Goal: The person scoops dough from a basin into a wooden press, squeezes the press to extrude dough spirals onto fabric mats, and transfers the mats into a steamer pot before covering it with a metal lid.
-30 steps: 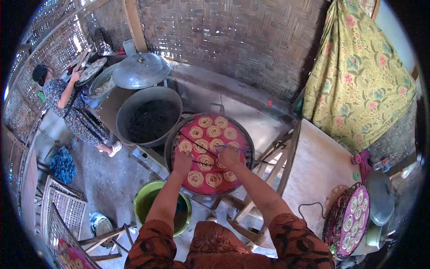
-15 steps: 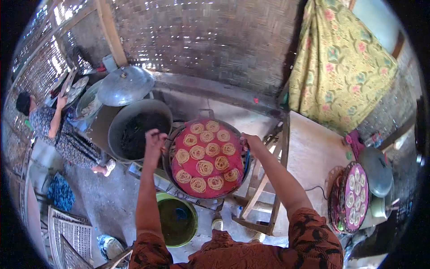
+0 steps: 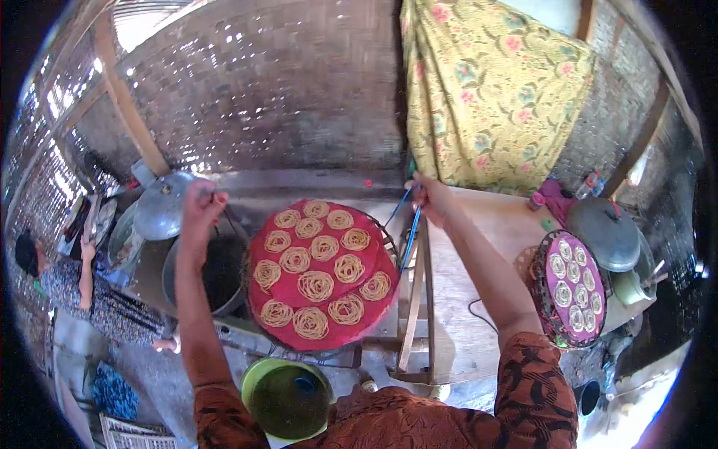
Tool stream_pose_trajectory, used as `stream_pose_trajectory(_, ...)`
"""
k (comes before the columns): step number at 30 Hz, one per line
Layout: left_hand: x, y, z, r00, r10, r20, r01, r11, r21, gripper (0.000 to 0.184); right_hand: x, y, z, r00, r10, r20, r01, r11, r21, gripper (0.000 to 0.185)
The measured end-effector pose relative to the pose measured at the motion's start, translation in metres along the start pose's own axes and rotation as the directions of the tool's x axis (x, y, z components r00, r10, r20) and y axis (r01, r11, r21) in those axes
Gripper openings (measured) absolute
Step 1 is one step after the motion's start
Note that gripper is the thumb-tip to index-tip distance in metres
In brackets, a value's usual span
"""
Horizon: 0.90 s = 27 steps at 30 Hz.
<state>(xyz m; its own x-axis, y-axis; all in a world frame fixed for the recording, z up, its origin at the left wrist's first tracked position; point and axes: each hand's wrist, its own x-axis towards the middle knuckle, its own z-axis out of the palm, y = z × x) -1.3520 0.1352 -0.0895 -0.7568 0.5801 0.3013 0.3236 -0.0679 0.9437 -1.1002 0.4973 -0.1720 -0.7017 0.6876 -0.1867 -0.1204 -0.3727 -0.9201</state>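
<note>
A round tray lined with red cloth (image 3: 336,258) hangs between my arms, bearing several coiled noodle-like rounds (image 3: 315,285). My left hand (image 3: 202,206), raised at the tray's upper left, is closed on a dark cord that runs down toward the rim. On the upper right, my right hand (image 3: 428,198) grips a blue cord (image 3: 410,236) that slants down to the tray's right side. The tray's underside is hidden.
A dark pot (image 3: 213,273) and domed lid (image 3: 161,207) stand at left, beyond them a person (image 3: 82,288). A green basin (image 3: 288,396) is below. At right, a wooden table (image 3: 471,247) adjoins a second tray (image 3: 574,288) and a dark lid (image 3: 604,233).
My hands have moved from over the tray out to its two sides and upward, with the cords now stretched. The tray appears larger and farther left, and the view has turned right.
</note>
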Motion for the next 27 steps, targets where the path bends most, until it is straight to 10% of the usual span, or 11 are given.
stream_pose_trajectory(7,0.047,0.123,0.09,0.97,0.211,0.121,-0.169,0.943,-0.287,0.033,-0.029,-0.171,-0.085,0.963,-0.262,-0.059,0.264,0.965,0.014,0.031)
stream_pose_trajectory(17,0.107,0.085,0.257,0.971,0.158,0.177,-0.066,0.897,-0.438,0.037,-0.04,-0.233,-0.242,0.869,-0.424,-0.255,0.318,0.874,-0.369,0.042)
stream_pose_trajectory(27,0.119,0.064,0.403,0.947,0.119,0.297,-0.095,0.991,-0.092,0.035,0.001,-0.203,-0.371,0.868,-0.345,-0.356,0.225,0.914,-0.337,0.038)
